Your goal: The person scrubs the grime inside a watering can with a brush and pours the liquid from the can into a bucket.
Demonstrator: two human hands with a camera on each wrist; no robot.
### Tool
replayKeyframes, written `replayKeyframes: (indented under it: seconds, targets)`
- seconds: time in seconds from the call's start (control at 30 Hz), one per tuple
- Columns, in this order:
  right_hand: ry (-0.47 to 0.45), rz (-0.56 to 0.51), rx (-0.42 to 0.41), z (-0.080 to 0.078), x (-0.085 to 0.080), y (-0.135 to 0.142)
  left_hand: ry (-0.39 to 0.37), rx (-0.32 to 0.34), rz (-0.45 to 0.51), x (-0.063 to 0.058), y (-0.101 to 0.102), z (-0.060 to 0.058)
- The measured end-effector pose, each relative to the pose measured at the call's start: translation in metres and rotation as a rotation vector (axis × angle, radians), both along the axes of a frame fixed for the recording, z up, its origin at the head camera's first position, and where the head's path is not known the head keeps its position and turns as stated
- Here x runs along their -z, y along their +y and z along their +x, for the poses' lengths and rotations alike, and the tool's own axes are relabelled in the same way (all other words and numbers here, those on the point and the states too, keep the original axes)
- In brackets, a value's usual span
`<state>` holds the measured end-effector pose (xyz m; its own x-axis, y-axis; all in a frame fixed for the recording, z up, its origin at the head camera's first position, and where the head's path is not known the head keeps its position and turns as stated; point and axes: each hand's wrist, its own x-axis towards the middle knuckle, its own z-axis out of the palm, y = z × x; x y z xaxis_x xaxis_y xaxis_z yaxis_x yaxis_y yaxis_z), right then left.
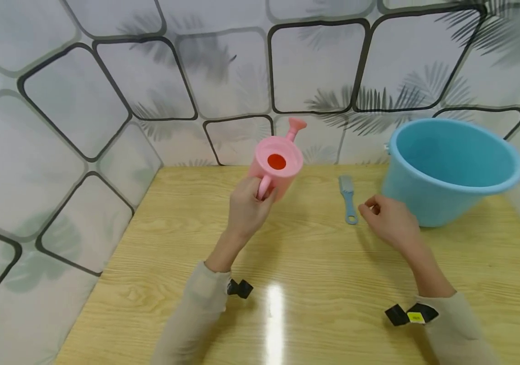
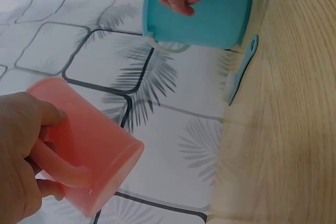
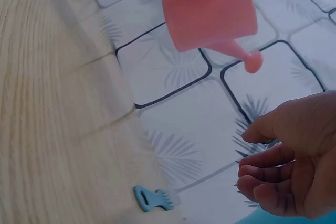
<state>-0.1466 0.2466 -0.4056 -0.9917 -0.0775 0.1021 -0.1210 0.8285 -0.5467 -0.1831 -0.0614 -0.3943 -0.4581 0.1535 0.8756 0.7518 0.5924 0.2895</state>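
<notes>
My left hand point(image 1: 249, 207) grips the handle of a pink watering can point(image 1: 286, 162), holding it up above the table. Its round top opening shows orange-red inside, and its spout with a flared rose points toward the back wall. The left wrist view shows my fingers wrapped round the handle of the tilted can point(image 2: 89, 140). With nothing in it, my right hand point(image 1: 392, 223) hovers just left of the blue bucket, its fingers loosely curled. A small blue brush point(image 1: 348, 200) lies on the table beside those fingertips; its bristles point(image 3: 166, 199) show in the right wrist view.
A large light-blue bucket point(image 1: 458, 175) stands upright at the right back of the wooden table point(image 1: 314, 263). Behind the table and along its left side runs a white wall covering point(image 1: 232, 66) with dark outlines and leaf prints.
</notes>
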Motion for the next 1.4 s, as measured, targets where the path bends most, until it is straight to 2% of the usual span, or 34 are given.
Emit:
replayKeyframes:
  seconds: [0.2,0.33,0.47,0.63,0.9,0.97,1.13,1.23,1.4]
  targets:
    - [0.129,-0.030,-0.037,0.016,-0.030,0.014,0.072,0.018,-0.102,-0.013,0.014,-0.011]
    - [0.219,-0.061,-0.044,0.020,-0.050,0.027,0.108,0.019,-0.174,-0.029,0.027,-0.020]
    - [0.312,-0.106,-0.006,0.021,-0.064,0.043,0.133,0.029,-0.222,-0.043,0.039,-0.027]
    - [0.373,-0.186,0.088,0.016,-0.076,0.064,0.171,0.032,-0.243,-0.053,0.051,-0.030]
    - [0.350,-0.211,0.319,-0.007,-0.083,0.128,0.200,0.024,-0.297,-0.062,0.071,-0.031]
    - [0.309,-0.216,0.354,-0.014,-0.083,0.146,0.207,0.027,-0.309,-0.063,0.077,-0.033]
    - [0.135,-0.198,0.400,-0.033,-0.080,0.181,0.221,0.059,-0.320,-0.066,0.093,-0.038]
    - [0.049,-0.212,0.422,-0.040,-0.076,0.193,0.232,0.048,-0.346,-0.067,0.103,-0.040]
    - [-0.013,-0.205,0.447,-0.044,-0.071,0.204,0.231,0.030,-0.385,-0.068,0.118,-0.041]
